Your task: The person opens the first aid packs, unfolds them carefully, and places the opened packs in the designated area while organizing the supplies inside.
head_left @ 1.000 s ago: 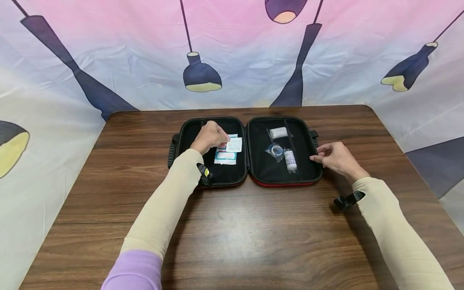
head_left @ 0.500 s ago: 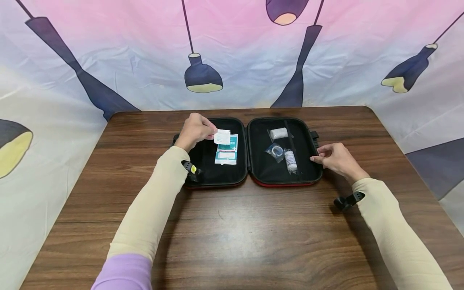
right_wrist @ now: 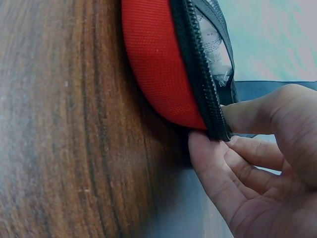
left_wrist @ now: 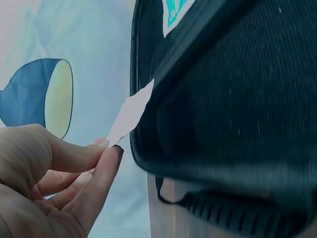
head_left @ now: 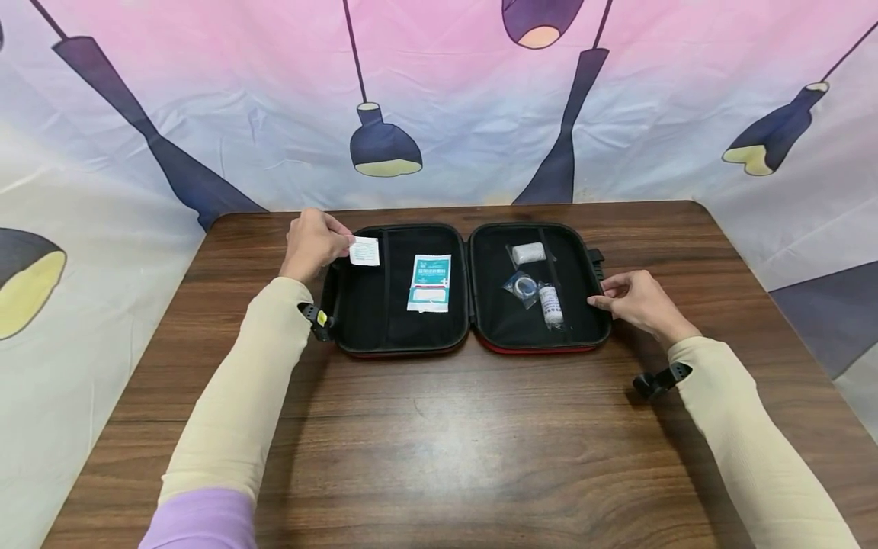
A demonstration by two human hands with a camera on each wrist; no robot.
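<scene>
A zippered case, black inside and red outside, lies unfolded flat on the table. My left hand pinches a small white packet by its edge between thumb and finger, over the case's far left corner. In the left wrist view the packet hangs tilted from the fingertips. My right hand pinches the zippered rim on the case's right side; the right wrist view shows thumb and finger on either side of the red edge. A teal-and-white packet lies in the left half.
In the right half sit a white roll, a wrapped ring-shaped roll and a white cylinder with printing, beside a dark strap. The wooden table extends toward me. A printed cloth hangs behind it.
My left hand has carried the white packet leftward, from above the teal packet to the case's far left corner, uncovering the teal packet. The right hand stays on the rim.
</scene>
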